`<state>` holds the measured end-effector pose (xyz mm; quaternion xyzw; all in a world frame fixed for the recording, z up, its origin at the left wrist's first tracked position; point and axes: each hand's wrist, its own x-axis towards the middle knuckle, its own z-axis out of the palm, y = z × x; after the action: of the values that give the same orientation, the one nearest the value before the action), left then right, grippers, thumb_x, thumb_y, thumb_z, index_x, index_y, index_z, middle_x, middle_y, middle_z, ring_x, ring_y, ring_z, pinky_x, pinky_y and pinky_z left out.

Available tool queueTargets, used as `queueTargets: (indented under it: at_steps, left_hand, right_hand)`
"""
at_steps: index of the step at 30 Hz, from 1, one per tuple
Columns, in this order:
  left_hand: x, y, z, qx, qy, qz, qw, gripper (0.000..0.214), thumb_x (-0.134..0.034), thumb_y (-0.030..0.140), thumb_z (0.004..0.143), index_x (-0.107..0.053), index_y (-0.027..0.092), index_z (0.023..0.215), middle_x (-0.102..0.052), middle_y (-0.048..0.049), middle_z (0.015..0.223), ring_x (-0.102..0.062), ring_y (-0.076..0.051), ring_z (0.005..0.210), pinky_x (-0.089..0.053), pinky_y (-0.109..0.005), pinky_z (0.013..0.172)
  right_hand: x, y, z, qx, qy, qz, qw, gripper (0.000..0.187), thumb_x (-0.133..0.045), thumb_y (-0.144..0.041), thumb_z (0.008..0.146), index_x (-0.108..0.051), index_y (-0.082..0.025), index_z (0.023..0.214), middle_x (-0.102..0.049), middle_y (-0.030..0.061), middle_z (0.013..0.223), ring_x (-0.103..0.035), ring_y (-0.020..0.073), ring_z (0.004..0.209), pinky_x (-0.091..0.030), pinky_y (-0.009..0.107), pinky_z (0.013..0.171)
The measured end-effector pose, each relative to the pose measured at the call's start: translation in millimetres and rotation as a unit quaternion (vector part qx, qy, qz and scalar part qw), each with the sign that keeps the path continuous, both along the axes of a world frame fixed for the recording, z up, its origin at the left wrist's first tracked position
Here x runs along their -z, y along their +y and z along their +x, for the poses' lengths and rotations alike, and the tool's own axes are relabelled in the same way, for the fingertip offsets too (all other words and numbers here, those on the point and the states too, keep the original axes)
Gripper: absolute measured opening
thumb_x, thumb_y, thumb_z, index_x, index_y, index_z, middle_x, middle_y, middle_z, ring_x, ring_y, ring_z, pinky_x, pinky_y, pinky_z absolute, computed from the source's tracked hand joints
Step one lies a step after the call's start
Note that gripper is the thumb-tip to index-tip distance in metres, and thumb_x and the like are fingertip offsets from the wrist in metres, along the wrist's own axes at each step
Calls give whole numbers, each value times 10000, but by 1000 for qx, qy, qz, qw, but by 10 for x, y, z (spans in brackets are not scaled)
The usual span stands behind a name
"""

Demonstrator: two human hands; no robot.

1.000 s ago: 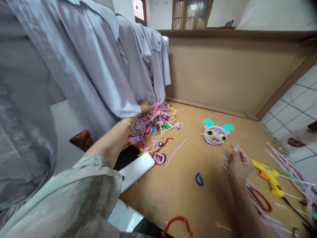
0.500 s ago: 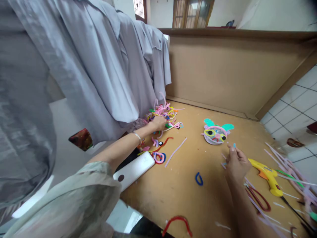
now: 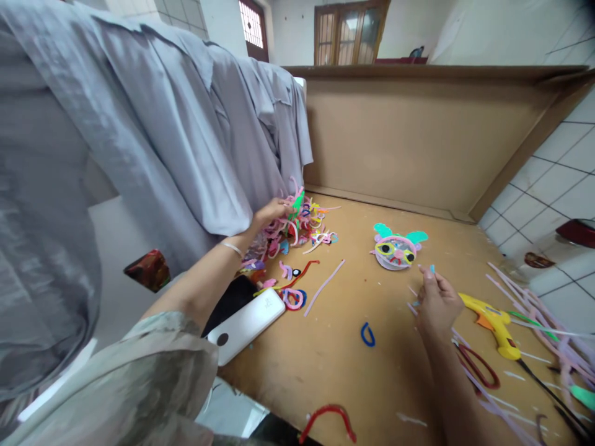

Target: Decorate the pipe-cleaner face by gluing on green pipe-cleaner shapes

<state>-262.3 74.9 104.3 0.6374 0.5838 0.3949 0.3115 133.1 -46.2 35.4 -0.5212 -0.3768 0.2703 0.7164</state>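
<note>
My left hand is closed at a heap of colourful pipe cleaners, with a green fuzzy piece standing up at its fingertips. Over the right part of the table, my right hand pinches a small light-blue piece; most of it is hidden by the fingers. Just left of that hand sits a round pipe-cleaner animal face with green ears, yellow-rimmed eyes and a pink nose. A blue pipe-cleaner loop lies nearer to me.
A yellow glue gun, red-handled scissors and loose pipe cleaners lie at the right. At the left are a white phone-like slab and hanging grey cloth. A cardboard wall closes the back; a red bent pipe cleaner lies at the front edge.
My left hand has moved slightly left and up in the heap, and a green piece now shows at its fingers. My right hand keeps its pinch. The view has shifted a little.
</note>
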Motion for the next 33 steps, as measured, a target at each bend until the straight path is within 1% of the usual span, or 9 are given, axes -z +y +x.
queueTargets:
  at_steps: [3,8,12,17,21,23,25,28,33]
  left_hand:
    - [-142,-70,86,-65,-119,-6,991,219,-667,339,615,-549,157,578,-499,25,514,-419,-91,490,-342,-221,508]
    - [-338,-135,143,-92,-173,71,978,122,-642,256,663,-579,154,643,-563,15,603,-493,-103,584,-390,-217,587]
    - [-442,-115,107,-110,-197,81,971,68,-616,215,702,-580,158,709,-605,-7,661,-525,-121,648,-408,-223,616]
    - [-552,-77,136,-176,-168,127,962,138,-603,285,761,-564,156,791,-564,5,613,-500,-127,624,-414,-235,624]
    - [-634,-165,407,-207,-243,150,936,150,-466,335,893,-495,191,920,-416,60,547,-415,-99,502,-369,-206,526]
    - [-588,-299,673,-173,-235,156,944,161,-461,356,909,-490,198,898,-397,56,557,-404,-93,494,-351,-205,508]
    - [-453,-485,1002,-108,-200,131,965,214,-505,412,893,-502,203,841,-443,33,584,-441,-105,522,-370,-232,535]
    - [-134,-795,1526,-13,-130,118,984,186,-551,377,860,-522,209,786,-526,-2,643,-520,-151,612,-405,-270,601]
    - [346,-1216,2314,56,45,115,991,54,-528,212,838,-572,215,869,-612,-66,697,-615,-222,730,-446,-315,713]
  right_hand:
    - [-15,-12,-16,-7,17,-1,1000,512,-720,-578,661,-703,-112,872,-352,-97,481,-265,54,450,-192,223,445]
    - [-30,-21,-24,-21,40,-5,999,501,-725,-565,653,-696,-115,873,-311,-113,457,-236,50,434,-167,223,433]
    - [-52,-22,-23,-30,65,-10,997,477,-737,-551,636,-686,-125,843,-300,-121,430,-234,50,417,-162,220,419]
    - [-62,-24,-22,-39,66,-6,997,467,-723,-533,657,-684,-123,877,-306,-126,427,-226,46,408,-159,220,424]
    - [-69,-26,-9,-46,67,9,997,434,-709,-520,677,-669,-130,862,-318,-123,430,-235,48,409,-159,221,427]
    - [-84,-32,-1,-69,72,14,995,420,-709,-522,676,-652,-142,846,-322,-122,435,-238,49,411,-158,216,420]
    - [-103,-44,-2,-109,77,11,991,418,-721,-524,666,-636,-154,843,-322,-121,452,-239,48,414,-158,206,409]
    - [-129,-74,-39,-183,72,-5,980,442,-735,-539,653,-620,-172,872,-328,-115,495,-245,47,423,-176,193,399]
    - [-122,-136,-185,-289,40,-43,956,533,-731,-606,630,-604,-201,953,-343,-110,524,-243,47,424,-195,189,398]
